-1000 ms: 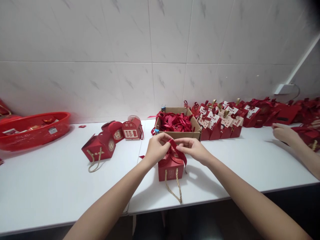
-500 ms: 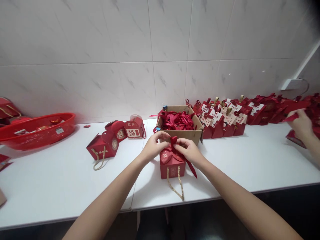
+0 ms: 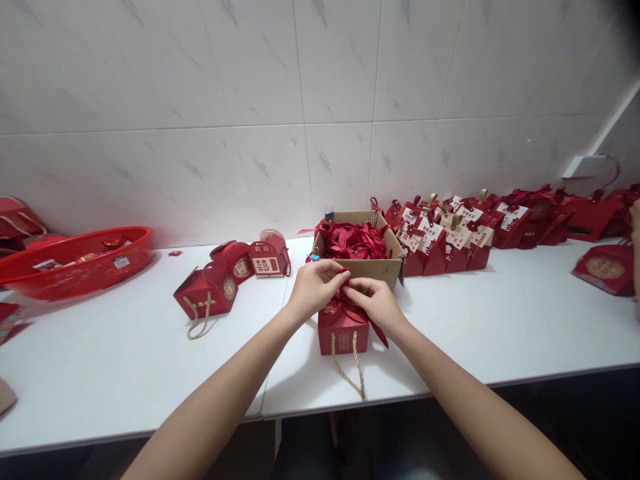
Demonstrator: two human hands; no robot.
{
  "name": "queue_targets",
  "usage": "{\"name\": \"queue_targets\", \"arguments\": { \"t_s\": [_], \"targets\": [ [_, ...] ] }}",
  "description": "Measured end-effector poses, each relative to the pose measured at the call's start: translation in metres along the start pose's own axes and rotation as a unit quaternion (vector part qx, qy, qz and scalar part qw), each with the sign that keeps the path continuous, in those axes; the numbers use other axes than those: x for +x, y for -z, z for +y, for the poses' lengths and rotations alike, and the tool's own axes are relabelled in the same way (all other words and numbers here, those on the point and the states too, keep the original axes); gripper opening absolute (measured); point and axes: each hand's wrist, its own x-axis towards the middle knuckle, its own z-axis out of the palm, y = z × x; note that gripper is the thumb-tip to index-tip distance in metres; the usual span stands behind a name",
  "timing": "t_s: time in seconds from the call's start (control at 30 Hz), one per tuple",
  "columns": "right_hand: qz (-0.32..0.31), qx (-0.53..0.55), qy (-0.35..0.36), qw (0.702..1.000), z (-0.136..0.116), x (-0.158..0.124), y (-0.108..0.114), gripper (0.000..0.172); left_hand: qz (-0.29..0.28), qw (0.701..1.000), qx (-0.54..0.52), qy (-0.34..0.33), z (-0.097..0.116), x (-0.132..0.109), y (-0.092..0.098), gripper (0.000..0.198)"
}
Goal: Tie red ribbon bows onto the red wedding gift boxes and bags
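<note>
A small red gift box (image 3: 343, 337) with a gold rope handle (image 3: 358, 368) stands upright near the table's front edge. Over its scalloped top, my left hand (image 3: 316, 287) pinches a dark red ribbon (image 3: 379, 333) between thumb and fingers. My right hand (image 3: 374, 300) is closed on the same ribbon, just beside the left fingertips. One ribbon tail hangs down at the box's right side. My fingers cover most of the knot area. Directly behind the hands sits a cardboard box (image 3: 367, 269) full of loose red ribbons (image 3: 353, 240).
Red gift boxes (image 3: 207, 293) stand to the left, near a red plastic basin (image 3: 80, 280). Several tagged red boxes (image 3: 440, 247) line the wall at right. Another red box (image 3: 606, 268) lies far right, beside a co-worker's blurred hand (image 3: 637, 247) at the frame edge.
My left hand has moved slightly right over the ribbon, and the fingertips are closer together. The co-worker's hand at far right has moved mostly out of view, exposing a red box.
</note>
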Motion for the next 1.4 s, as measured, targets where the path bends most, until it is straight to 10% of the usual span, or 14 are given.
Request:
{"name": "queue_targets", "arguments": {
  "t_s": [0.43,0.83,1.1,1.4],
  "targets": [
    [-0.085,-0.015,-0.030,0.996,-0.015,0.008,0.014,0.032,-0.087,0.986,0.032,0.135,-0.050,-0.021,0.013,0.041],
    [-0.183,-0.047,-0.054,0.981,-0.025,0.001,0.028,0.030,-0.086,0.982,0.077,0.147,-0.049,-0.026,0.011,0.054],
    [-0.105,-0.115,-0.042,0.987,-0.020,-0.001,0.015,0.020,-0.107,0.987,0.070,0.098,-0.047,-0.024,0.015,0.054],
    [-0.040,-0.242,0.019,0.969,-0.026,-0.001,0.000,0.015,-0.192,0.956,0.139,-0.171,-0.003,0.006,0.063,0.016]
  ]
}}
